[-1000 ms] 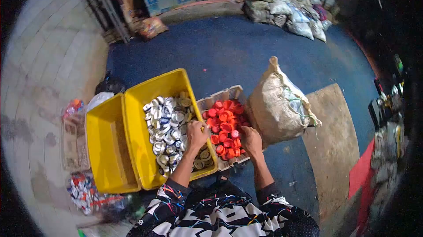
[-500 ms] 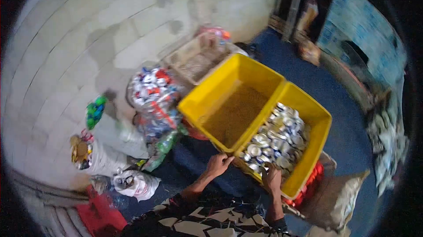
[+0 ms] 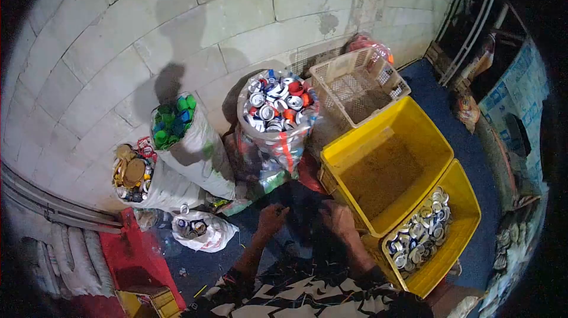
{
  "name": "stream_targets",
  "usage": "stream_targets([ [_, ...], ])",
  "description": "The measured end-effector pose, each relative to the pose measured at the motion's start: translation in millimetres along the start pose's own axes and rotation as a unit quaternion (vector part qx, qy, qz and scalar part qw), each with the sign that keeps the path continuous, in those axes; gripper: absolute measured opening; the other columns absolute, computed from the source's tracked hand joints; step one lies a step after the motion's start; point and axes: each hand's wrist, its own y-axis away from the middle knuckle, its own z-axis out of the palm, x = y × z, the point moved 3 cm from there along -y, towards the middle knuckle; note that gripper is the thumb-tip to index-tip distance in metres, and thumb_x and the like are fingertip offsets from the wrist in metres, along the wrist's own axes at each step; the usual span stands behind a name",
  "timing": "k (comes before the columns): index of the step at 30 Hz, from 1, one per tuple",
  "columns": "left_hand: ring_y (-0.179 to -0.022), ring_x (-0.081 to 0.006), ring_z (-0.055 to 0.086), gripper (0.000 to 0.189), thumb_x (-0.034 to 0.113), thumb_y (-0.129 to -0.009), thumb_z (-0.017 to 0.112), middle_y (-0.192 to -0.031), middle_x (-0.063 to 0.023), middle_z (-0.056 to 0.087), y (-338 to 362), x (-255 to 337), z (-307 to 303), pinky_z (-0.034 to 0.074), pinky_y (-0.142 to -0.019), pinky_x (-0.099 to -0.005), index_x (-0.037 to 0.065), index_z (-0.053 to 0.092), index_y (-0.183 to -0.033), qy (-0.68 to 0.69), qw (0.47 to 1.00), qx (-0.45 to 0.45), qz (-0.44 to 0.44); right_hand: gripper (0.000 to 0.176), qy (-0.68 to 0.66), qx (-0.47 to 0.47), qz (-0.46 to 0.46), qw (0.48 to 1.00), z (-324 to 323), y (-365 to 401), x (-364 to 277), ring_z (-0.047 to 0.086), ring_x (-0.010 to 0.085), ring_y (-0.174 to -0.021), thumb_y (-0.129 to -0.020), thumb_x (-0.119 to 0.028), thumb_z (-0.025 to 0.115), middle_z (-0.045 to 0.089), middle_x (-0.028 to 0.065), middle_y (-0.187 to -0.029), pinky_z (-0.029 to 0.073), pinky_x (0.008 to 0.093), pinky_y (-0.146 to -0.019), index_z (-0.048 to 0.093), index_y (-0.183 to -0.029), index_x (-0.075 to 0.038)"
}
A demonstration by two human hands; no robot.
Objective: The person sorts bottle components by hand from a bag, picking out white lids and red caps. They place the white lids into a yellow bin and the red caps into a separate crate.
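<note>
My left hand (image 3: 273, 219) is over the dark floor, between the small white bag of cans (image 3: 214, 236) and my body's midline; its fingers are bent and blurred. To the left of the empty yellow bin (image 3: 331, 170) is my right hand (image 3: 338, 218), its fingers curled. I cannot make out anything in either hand. A second yellow bin (image 3: 467, 223), at the right, holds flattened cans (image 3: 417, 235). A clear sack of crushed cans (image 3: 278, 105) stands upright by the wall.
A beige plastic crate (image 3: 361, 87) sits behind the empty bin. White sacks, one with green bottles (image 3: 173, 121) and one with mixed scrap (image 3: 135, 171), lean near the wall. Red sheeting (image 3: 133, 253) and a small yellow container (image 3: 148, 303) lie at lower left.
The view has swung left, so the bins appear farther right. Both hands have come off the bins: my left from the edge, my right from the can-filled bin.
</note>
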Motion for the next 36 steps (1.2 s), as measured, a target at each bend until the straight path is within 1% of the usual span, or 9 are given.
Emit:
stream_targets([
  [6, -0.082, -0.0364, 0.065, 0.033, 0.034, -0.086, 0.065, -0.085, -0.0189, 0.067, -51.1, -11.4, -25.3, 0.049, -0.072, -0.0455, 0.001, 0.068, -0.087, 0.018, 0.998, 0.05, 0.021, 0.027, -0.102, -0.016, -0.029, 0.994, 20.0, -123.6, 3.4, 0.066, 0.0382, -0.085, -0.079, -0.015, 0.067, 0.068, 0.0207, -0.093, 0.052, 0.0429, -0.077, 0.068, -0.103, -0.004],
  [9, -0.083, -0.0366, 0.065, 0.033, 0.032, -0.086, 0.064, -0.086, -0.0196, 0.067, -89.0, -8.5, -52.1, 0.049, -0.073, -0.0461, 0.0, 0.068, -0.088, 0.001, 0.998, 0.064, -0.011, 0.024, -0.005, 0.033, -0.117, 0.993, 41.2, -205.3, 18.2, 0.066, 0.0384, -0.082, -0.078, -0.013, 0.065, 0.068, 0.0203, -0.091, 0.052, 0.0436, -0.075, 0.068, -0.1, -0.003],
  [10, -0.083, -0.0367, 0.065, 0.033, 0.032, -0.087, 0.063, -0.086, -0.02, 0.067, -106.3, -16.1, -56.8, 0.049, -0.073, -0.0464, 0.0, 0.068, -0.088, -0.021, 0.997, 0.07, -0.015, 0.024, -0.066, 0.041, -0.069, 0.995, 54.0, -229.0, 28.9, 0.065, 0.0368, -0.085, -0.077, -0.014, 0.066, 0.068, 0.0177, -0.089, 0.051, 0.0434, -0.078, 0.069, -0.099, -0.004],
  [13, -0.083, -0.0372, 0.065, 0.033, 0.032, -0.087, 0.062, -0.086, -0.0208, 0.067, -155.8, 19.5, -87.8, 0.049, -0.073, -0.0474, 0.0, 0.069, -0.09, -0.044, 0.996, 0.054, -0.062, 0.027, -0.004, 0.139, -0.127, 0.982, 74.5, -293.2, 37.3, 0.062, 0.0357, -0.093, -0.078, -0.019, 0.068, 0.067, 0.0153, -0.095, 0.047, 0.0438, -0.088, 0.069, -0.103, -0.009],
  [14, -0.083, -0.0374, 0.065, 0.032, 0.031, -0.087, 0.061, -0.086, -0.021, 0.067, -172.2, 34.2, -98.0, 0.049, -0.073, -0.0478, 0.0, 0.069, -0.091, -0.046, 0.995, 0.04, -0.085, 0.03, -0.038, 0.068, -0.077, 0.994, 95.0, -315.8, 53.6, 0.057, 0.0363, -0.101, -0.078, -0.025, 0.069, 0.065, 0.0157, -0.102, 0.041, 0.046, -0.095, 0.068, -0.105, -0.011],
  [19, -0.085, -0.0362, 0.064, 0.03, 0.031, -0.083, 0.065, -0.087, -0.0191, 0.067, -264.3, 13.8, -93.2, 0.048, -0.077, -0.0468, 0.002, 0.069, -0.087, -0.07, 0.988, 0.137, 0.023, 0.036, 0.08, 0.082, 0.004, 0.993, 102.6, -342.8, 40.8, 0.061, 0.0346, -0.096, -0.077, -0.028, 0.07, 0.067, 0.0153, -0.1, 0.045, 0.0442, -0.091, 0.067, -0.107, -0.009],
  [23, -0.091, -0.034, 0.062, 0.034, 0.036, -0.08, 0.069, -0.089, -0.0178, 0.065, -312.0, 27.6, -99.2, 0.046, -0.082, -0.0445, 0.002, 0.068, -0.087, -0.137, 0.98, 0.136, 0.054, 0.036, -0.001, -0.007, -0.003, 1.0, 103.7, -359.4, 54.3, 0.066, 0.0338, -0.089, -0.076, -0.023, 0.072, 0.069, 0.0145, -0.091, 0.051, 0.0409, -0.082, 0.068, -0.108, -0.007],
  [29, -0.099, -0.0326, 0.058, 0.033, 0.036, -0.077, 0.071, -0.096, -0.0123, 0.065, -366.2, 10.6, -82.3, 0.044, -0.083, -0.0464, 0.006, 0.067, -0.091, -0.293, 0.94, 0.161, 0.064, 0.019, -0.143, 0.129, 0.003, 0.981, 47.4, -358.4, 30.5, 0.067, 0.0352, -0.084, -0.075, -0.008, 0.071, 0.069, 0.0169, -0.09, 0.054, 0.041, -0.076, 0.071, -0.093, -0.003],
  [36, -0.085, -0.0378, 0.062, 0.023, 0.024, -0.077, 0.065, -0.085, -0.0173, 0.066, -395.2, -4.0, -81.7, 0.043, -0.078, -0.0513, 0.007, 0.068, -0.093, -0.319, 0.943, 0.04, 0.087, 0.012, -0.111, 0.211, 0.072, 0.968, 47.7, -344.9, 33.7, 0.069, 0.0292, -0.079, -0.076, -0.008, 0.072, 0.07, 0.016, -0.085, 0.053, 0.037, -0.07, 0.071, -0.086, -0.003],
])
